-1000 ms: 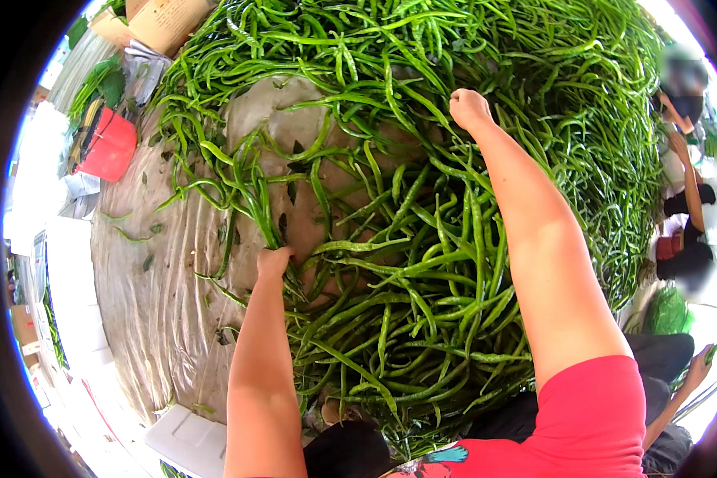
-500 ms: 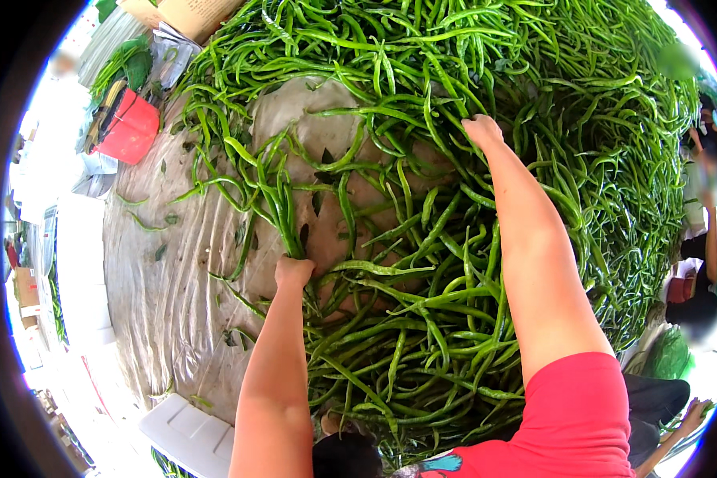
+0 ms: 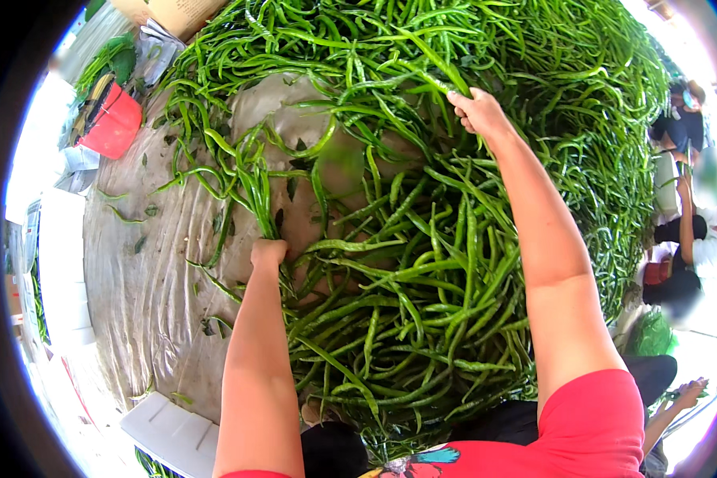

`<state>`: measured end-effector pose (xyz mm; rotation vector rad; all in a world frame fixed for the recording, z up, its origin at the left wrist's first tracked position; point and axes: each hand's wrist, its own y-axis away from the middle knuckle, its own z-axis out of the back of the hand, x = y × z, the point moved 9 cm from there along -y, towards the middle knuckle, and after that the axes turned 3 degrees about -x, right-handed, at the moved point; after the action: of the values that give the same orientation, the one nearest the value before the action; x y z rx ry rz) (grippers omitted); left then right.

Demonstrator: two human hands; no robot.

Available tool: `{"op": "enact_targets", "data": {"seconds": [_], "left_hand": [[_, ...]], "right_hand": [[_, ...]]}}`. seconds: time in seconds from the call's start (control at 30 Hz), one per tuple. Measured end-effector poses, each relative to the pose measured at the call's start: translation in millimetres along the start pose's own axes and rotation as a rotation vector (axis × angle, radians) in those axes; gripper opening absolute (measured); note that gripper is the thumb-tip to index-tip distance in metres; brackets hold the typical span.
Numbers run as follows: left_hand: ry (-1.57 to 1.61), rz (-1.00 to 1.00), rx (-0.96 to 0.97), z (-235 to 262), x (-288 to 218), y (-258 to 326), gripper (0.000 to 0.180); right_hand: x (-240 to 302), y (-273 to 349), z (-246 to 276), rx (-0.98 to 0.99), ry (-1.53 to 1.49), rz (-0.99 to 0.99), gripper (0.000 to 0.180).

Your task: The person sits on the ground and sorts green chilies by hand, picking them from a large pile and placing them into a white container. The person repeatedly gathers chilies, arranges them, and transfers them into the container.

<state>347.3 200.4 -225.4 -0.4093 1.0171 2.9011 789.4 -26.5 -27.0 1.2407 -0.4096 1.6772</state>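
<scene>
Long green chili peppers (image 3: 422, 319) lie in a large heap all around my arms. My left hand (image 3: 269, 252) is closed round a bunch of these peppers (image 3: 255, 191), whose free ends fan out away from me over the sheet. Farther off and to the right, my right hand (image 3: 482, 113) pinches a few green chili peppers (image 3: 442, 64) by their near ends, over the heap's far part. Its fingertips are curled round them; exactly how many it holds I cannot tell.
A pale plastic sheet (image 3: 159, 263) with loose leaves lies under the peppers at left. Beyond it stand a red bucket (image 3: 115, 123) and a cardboard box (image 3: 175, 14). A white foam lid (image 3: 171, 434) is at near left. People sit at the right; one person's hand (image 3: 691, 390) shows there.
My right hand has moved slightly farther away and turned, and peppers now stick out from its fingers. My left hand keeps its bunch in about the same place. The whole view has shifted slightly.
</scene>
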Motion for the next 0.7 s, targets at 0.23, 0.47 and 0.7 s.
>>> {"op": "enact_targets", "data": {"seconds": [0.23, 0.47, 0.7], "left_hand": [[0.528, -0.094, -0.064, 16.5, 15.5, 53.6, 0.032], [0.975, -0.345, -0.067, 67.5, 58.5, 153.6, 0.019], [1.162, -0.490, 0.273, 138.6, 47.5, 371.9, 0.022]], "right_hand": [[70.5, 216.3, 112.6, -0.126, 0.247, 0.199, 0.028], [-30.9, 470.4, 182.5, -0.063, -0.136, -0.002, 0.025], [-227.1, 613.6, 182.6, 0.034, -0.183, -0.262, 0.033]]}}
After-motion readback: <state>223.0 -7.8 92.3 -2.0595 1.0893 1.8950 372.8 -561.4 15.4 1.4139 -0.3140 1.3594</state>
